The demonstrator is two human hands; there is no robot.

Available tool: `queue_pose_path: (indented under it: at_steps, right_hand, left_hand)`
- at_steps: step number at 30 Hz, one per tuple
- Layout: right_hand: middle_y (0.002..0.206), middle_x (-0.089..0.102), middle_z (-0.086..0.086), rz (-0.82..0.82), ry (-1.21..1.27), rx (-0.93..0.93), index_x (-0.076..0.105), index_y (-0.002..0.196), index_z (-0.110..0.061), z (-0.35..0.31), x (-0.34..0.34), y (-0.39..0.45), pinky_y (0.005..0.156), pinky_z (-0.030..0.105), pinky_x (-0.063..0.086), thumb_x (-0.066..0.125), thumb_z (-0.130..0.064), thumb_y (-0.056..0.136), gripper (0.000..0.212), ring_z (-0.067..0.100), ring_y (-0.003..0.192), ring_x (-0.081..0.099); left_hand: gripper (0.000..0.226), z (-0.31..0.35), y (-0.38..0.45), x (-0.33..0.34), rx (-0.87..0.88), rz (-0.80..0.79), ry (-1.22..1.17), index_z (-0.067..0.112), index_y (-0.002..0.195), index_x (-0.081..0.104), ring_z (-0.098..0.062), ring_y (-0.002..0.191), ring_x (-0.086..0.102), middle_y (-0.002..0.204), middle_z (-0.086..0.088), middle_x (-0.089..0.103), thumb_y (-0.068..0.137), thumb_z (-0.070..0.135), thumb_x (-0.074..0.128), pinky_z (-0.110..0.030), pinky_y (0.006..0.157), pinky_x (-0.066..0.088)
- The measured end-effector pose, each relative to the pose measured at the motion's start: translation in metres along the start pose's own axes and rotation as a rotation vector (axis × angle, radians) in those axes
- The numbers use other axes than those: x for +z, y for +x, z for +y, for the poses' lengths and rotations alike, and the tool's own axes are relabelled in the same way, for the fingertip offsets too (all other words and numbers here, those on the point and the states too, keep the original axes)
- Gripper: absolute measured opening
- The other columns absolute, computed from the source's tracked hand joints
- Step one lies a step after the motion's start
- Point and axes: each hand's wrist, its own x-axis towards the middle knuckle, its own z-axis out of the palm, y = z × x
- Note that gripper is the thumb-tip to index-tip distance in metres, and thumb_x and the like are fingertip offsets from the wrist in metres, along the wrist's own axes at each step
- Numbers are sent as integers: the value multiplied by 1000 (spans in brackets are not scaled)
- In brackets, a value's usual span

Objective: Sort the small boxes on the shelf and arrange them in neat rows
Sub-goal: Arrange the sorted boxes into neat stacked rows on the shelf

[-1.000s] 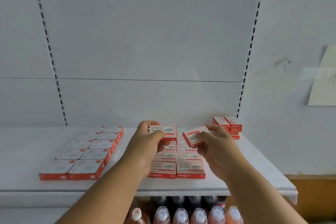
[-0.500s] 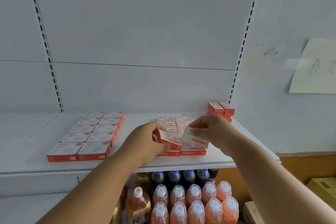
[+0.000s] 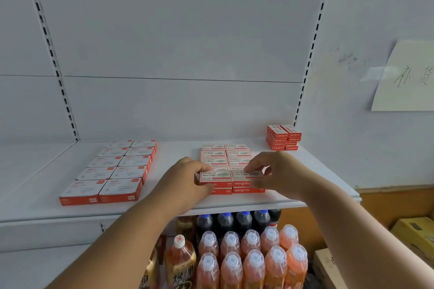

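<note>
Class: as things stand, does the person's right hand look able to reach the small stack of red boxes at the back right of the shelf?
Probably yes. The right hand now holds a box on the middle block; nothing stands between it and the red stack.

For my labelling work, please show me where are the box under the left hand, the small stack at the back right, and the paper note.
Box under left hand (image 3: 215, 176), head view, top face.
Back-right stack (image 3: 283, 137), head view, front side.
Paper note (image 3: 408, 82), head view, middle of sheet.

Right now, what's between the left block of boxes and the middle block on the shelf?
Head view: only bare white shelf between left block and middle block.
</note>
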Motion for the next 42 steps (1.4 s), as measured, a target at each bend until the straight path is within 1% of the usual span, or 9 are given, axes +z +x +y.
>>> queue_pose_path:
  at_steps: [9, 15, 20, 23, 27, 32, 36, 39, 42]
  right_hand:
    - [110, 65, -13, -15, -19, -18, 72, 106, -32, -2, 2, 3, 82, 29, 58, 77, -20, 81, 28, 9, 88, 65]
    - [95, 62, -24, 166, 51, -6, 69, 102, -35, 9, 0, 3, 76, 14, 45, 73, -33, 85, 18, -4, 88, 60]
    - [91, 69, -19, 323, 102, 27, 69, 90, -33, 34, -15, 11, 71, 18, 49, 72, -27, 86, 8, -4, 83, 63]
    - [82, 71, -11, 407, 189, 45, 74, 86, -25, 56, -34, 19, 59, 12, 43, 73, -21, 85, 4, 2, 72, 63]
    - [69, 66, -7, 468, 248, 103, 74, 80, -19, 95, -65, 38, 50, 18, 36, 73, -14, 83, 6, 4, 54, 53]
    - [72, 64, -4, 431, 222, 157, 69, 80, -12, 133, -92, 75, 60, 26, 41, 72, -17, 85, 7, 17, 68, 58]
    - [76, 65, 17, 338, 177, 255, 63, 82, 2, 145, -101, 102, 62, 29, 39, 67, -37, 88, 39, 37, 76, 62]
    - [51, 45, 7, 215, 59, 292, 44, 58, -11, 153, -99, 113, 51, 28, 29, 62, -47, 88, 50, 25, 50, 44]
    - [56, 48, 4, 103, 119, 316, 44, 63, -12, 165, -97, 120, 51, 26, 32, 59, -41, 88, 41, 22, 48, 41]
  left_hand:
    - [53, 2, -3, 4, 70, 14, 90, 29, 140, 52, -1, 98, 48, 127, 10, 51, 90, 40, 66, -9, 79, 38]
    - [48, 13, 12, -10, 131, 32, 149, 33, 129, 56, -8, 117, 47, 125, 14, 51, 86, 53, 63, -31, 102, 44]
    - [27, 53, 37, 7, 208, -4, 81, 32, 118, 60, -6, 103, 53, 112, 14, 55, 91, 35, 61, -24, 92, 46]
    - [18, 80, 56, 22, 213, 17, 40, 27, 108, 66, -7, 89, 55, 103, 12, 62, 93, 25, 56, -19, 77, 42]
    - [15, 120, 89, 47, 168, 38, -8, 28, 99, 67, -11, 81, 56, 92, 11, 63, 92, 21, 55, -23, 72, 44]
    - [13, 155, 139, 82, 26, 26, -86, 29, 90, 68, -12, 86, 62, 93, 11, 67, 91, 23, 56, -24, 70, 49]
    - [19, 164, 175, 98, -180, 73, -33, 14, 90, 69, -24, 90, 66, 95, -4, 71, 90, 27, 56, -32, 75, 51]
    - [35, 170, 193, 108, -299, 23, 186, 9, 96, 65, -28, 87, 62, 101, -11, 69, 94, 41, 50, -30, 70, 44]
    - [45, 171, 200, 119, -349, -27, 346, 13, 96, 63, -27, 86, 55, 108, -10, 67, 96, 53, 43, -29, 72, 41]
